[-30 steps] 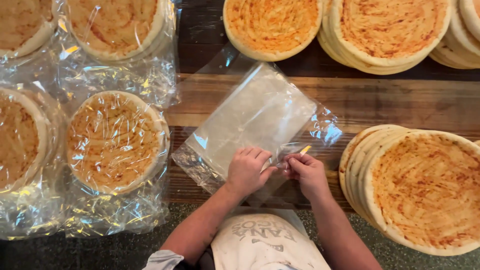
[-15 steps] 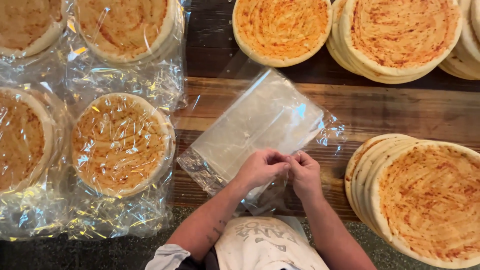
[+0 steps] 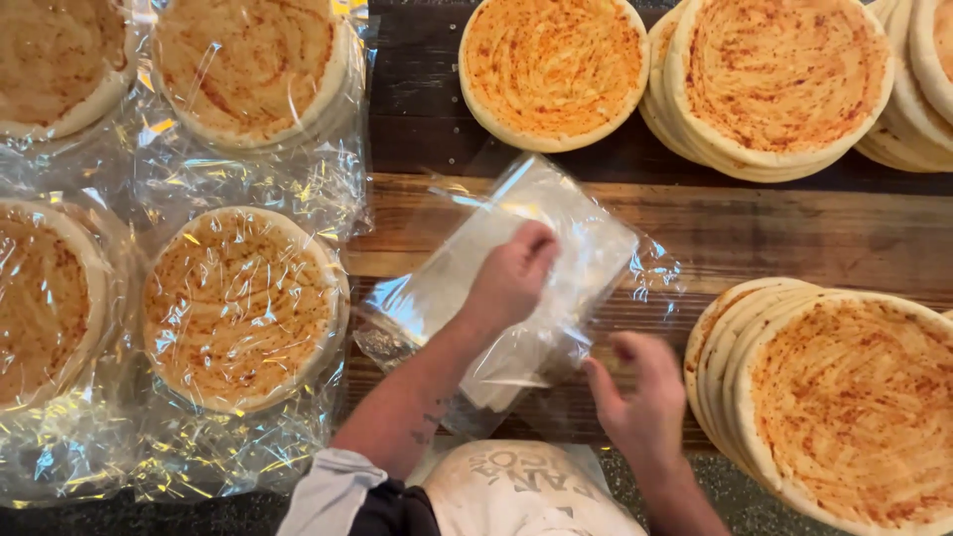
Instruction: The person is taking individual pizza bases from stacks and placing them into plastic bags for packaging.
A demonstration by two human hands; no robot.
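Overhead view of a dark wooden table [image 3: 794, 228], seen from a head-worn camera.

Far left: four round sauce-topped flatbreads sealed in crinkled clear wrap, among them one bagged flatbread [image 3: 243, 308] just left of centre, lying flat.

Centre: a stack of empty clear plastic bags [image 3: 586, 248], set slantwise on the wood, glossy and catching the light. Left hand [image 3: 511, 278] resting on top of the stack, fingers curled loosely and pressing down on the top sheet, nothing gripped. Judged as very light, thin, limp and slippery film, likely to cling sheet to sheet; best taken at the open near edge, by pinching a single layer between thumb and fingertip while the other hand pins the rest.

Right of centre: right hand [image 3: 645, 397] at the near corner of the stack, blurred, fingers partly bent and somewhat spread; hard to tell whether any film is pinched.

Right: a leaning pile of bare flatbreads [image 3: 844, 397], unwrapped, orange sauce on top, close beside the right hand. Probably soft, floppy and easily smeared, better lifted from beneath the rim.

Top right: more bare flatbreads [image 3: 784, 79] in overlapping piles.
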